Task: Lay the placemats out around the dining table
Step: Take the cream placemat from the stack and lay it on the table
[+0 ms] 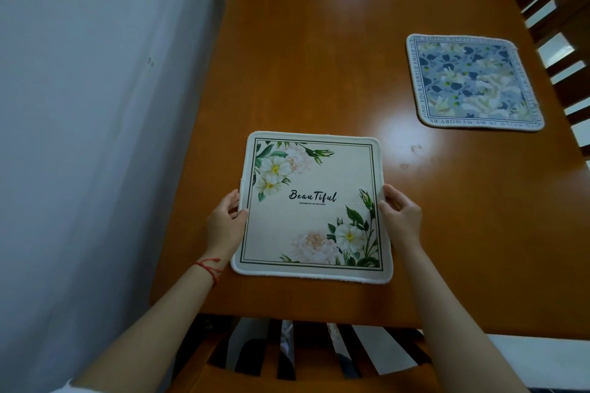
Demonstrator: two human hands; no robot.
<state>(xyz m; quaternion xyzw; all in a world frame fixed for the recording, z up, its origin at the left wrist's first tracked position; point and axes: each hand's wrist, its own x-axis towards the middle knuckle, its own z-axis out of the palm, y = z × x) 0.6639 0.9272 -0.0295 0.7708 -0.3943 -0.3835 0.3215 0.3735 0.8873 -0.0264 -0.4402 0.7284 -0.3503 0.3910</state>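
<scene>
Glossy wooden dining table [319, 73] carries a cream floral placemat [311, 206] at its near end, left hand [225, 220] and right hand [400, 214] pinching its side edges; blue placemat [472, 83] lies farther right

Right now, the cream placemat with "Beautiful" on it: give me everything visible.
The cream placemat is square with rounded corners and a pale stitched edge, looks like soft fabric. A dark double-line border frames white and pink flowers with green leaves at two opposite corners, with "BeauTiful" in dark script at the centre. It lies flat, or nearly so, at the near end of the wooden table. The left hand grips its left edge, the right hand its right edge.
</scene>
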